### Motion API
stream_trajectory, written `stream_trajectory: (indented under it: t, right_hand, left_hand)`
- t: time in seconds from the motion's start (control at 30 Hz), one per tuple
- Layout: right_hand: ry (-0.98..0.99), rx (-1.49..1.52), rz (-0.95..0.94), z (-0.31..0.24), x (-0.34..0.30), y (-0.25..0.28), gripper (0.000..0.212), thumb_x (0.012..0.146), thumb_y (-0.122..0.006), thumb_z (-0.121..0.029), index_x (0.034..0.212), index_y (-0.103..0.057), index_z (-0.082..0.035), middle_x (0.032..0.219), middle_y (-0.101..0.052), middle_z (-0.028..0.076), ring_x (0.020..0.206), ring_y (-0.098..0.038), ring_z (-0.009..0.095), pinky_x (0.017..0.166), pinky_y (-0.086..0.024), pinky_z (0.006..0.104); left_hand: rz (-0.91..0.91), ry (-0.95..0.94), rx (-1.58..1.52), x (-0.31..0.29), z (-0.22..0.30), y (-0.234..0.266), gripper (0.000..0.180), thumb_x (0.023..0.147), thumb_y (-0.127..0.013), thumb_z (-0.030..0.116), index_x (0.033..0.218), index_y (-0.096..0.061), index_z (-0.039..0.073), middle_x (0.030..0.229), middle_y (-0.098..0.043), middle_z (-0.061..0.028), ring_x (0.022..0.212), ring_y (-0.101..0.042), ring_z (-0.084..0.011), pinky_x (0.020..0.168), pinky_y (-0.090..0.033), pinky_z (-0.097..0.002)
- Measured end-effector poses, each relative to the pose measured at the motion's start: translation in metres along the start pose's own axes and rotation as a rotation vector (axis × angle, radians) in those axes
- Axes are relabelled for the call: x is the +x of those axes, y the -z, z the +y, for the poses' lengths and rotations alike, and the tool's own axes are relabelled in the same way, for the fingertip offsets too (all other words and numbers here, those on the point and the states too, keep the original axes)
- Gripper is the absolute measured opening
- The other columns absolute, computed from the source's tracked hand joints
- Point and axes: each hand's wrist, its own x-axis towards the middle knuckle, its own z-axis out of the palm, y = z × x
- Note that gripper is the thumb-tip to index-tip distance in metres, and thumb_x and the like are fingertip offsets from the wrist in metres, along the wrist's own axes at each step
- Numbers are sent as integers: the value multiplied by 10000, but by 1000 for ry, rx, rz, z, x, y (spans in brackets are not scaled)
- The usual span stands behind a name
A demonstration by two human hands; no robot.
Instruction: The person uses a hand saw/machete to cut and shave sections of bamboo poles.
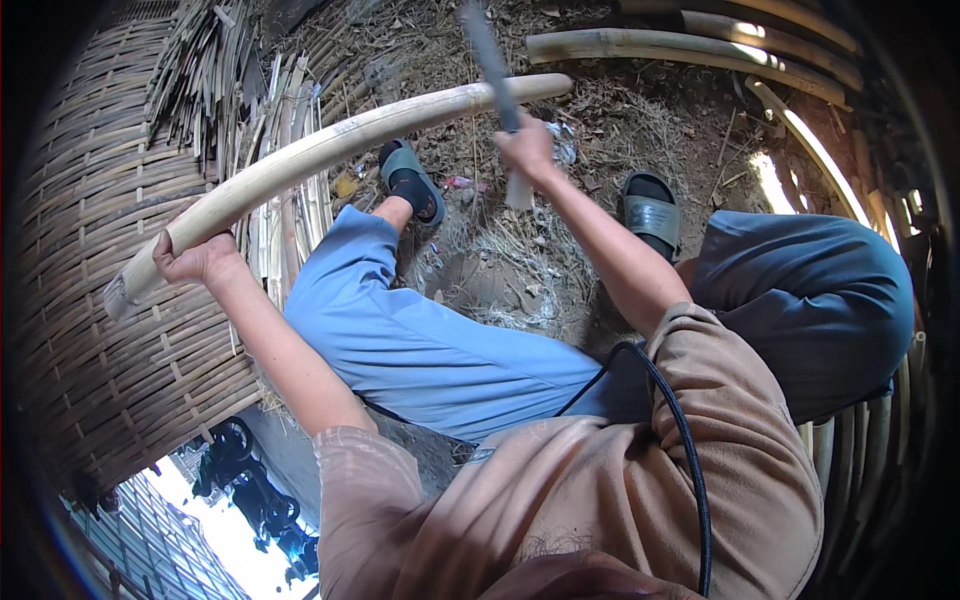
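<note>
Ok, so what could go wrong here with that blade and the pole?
The long blade in the right hand might glance off the pole, which is rounded. A slip could reach the sandaled left foot, close beside the pole. The left hand has no glove, so its grip might pick up splinters.

- We record one view: the left fisheye of a side-by-side pair, worn on the person's head.
- We look steeply down and forward; the picture is upright and unmirrored.
- We find the shirt (610, 480) nearest the lens, on the wearer's side of the pole (330, 145).
- We note the pole farther off, with ground (400, 60) visible beyond it.
- We observe a dark, rounded rim enclosing the pole.
</note>
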Motion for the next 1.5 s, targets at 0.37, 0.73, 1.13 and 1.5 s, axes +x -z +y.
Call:
stream_trajectory:
  t: [0.37, 0.73, 1.13, 1.5]
  right_hand:
    - [67, -296, 46, 9, -11, 3, 270, 878, -660, -113, 1115, -685, 14, 884, -737, 110, 765, -718, 185, 727, -586, 371]
    - [304, -111, -247, -92, -76, -40, 348, 846, -747, -172, 1154, -674, -27, 972, -729, 216, 940, -719, 373, 855, -546, 461]
    - [187, -155, -265, -90, -73, -44, 283, 873, -698, -179, 1117, -656, -43, 1006, -724, 236, 975, -711, 392, 900, -544, 479]
    - [-58, -156, -16, -7, -17, 2, 342, 847, -682, -184, 1122, -680, 18, 987, -734, 236, 953, -722, 369, 898, -560, 442]
  left_hand:
    - [214, 30, 84, -17, 4, 5, 375, 697, -608, 292, 947, -588, 13, 889, -631, -160, 856, -670, -360, 871, -536, -524]
    - [214, 19, 75, -26, 24, 15, 420, 720, -637, 272, 1050, -536, 34, 995, -608, -149, 987, -636, -351, 966, -488, -534]
    - [402, -2, 199, -54, 26, 3, 771, 769, -676, 255, 1431, -398, -25, 1350, -528, -207, 1205, -576, -372, 1073, -436, -597]
    - [227, 50, 173, -36, 10, 28, 500, 770, -635, 324, 1166, -549, 31, 1111, -606, -176, 1079, -619, -347, 986, -477, -582]
